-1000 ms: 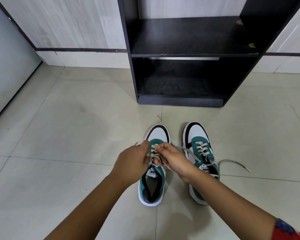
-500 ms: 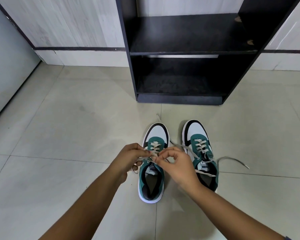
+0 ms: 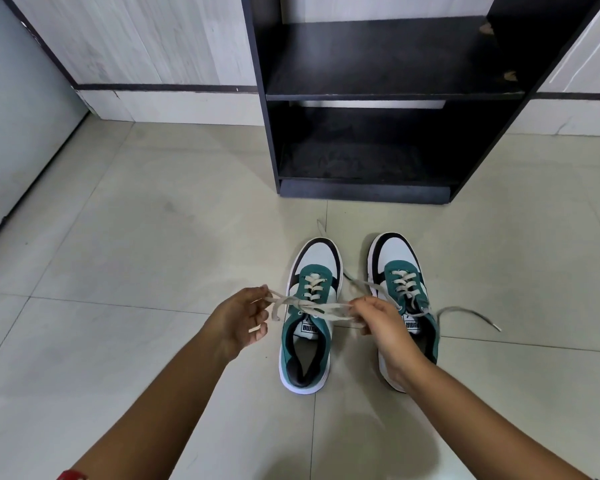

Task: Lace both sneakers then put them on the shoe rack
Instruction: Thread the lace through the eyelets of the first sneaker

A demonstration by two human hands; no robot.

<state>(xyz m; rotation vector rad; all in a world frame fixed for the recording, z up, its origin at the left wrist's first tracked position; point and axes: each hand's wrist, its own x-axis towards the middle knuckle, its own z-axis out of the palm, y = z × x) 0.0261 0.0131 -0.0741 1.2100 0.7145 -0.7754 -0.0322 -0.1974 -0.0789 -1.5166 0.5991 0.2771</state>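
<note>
**Inspector A:** Position of the footwear?

**Inspector B:** Two teal, white and black low-top sneakers stand side by side on the pale glossy tiled floor (image 3: 153, 237), toes toward the black two-shelf wooden shoe rack (image 3: 378, 95). Neither touches the rack. The left sneaker (image 3: 309, 327) sits just beside the right sneaker (image 3: 400, 271), a narrow strip of floor between them.

**Inspector A:** Hands?

**Inspector B:** The left hand (image 3: 238, 322) is to the left of the left sneaker, fingers pinched on one end of that shoe's cream flat lace (image 3: 312, 306). The right hand (image 3: 381, 323) is between the two shoes and partly covers the right sneaker's inner side, fingers closed on the other end of the same lace. The lace runs taut and nearly level from hand to hand, crossing the shoe just above the tongue label.

**Inspector A:** Is there a knot?

**Inspector B:** A crossing sits at the middle of the span; whether it is a finished knot, I cannot tell.

**Inspector A:** Lacing condition?

**Inspector B:** Both shoes are threaded through the eyelets. The right sneaker's lace is untied: one loose grey-cream lace end (image 3: 471, 315) trails over the floor to the right, and another strand lies between the toes.

**Inspector A:** Rack contents?

**Inspector B:** Both shelves show only bare dark board, with chipped spots at the upper shelf's right edge
</note>
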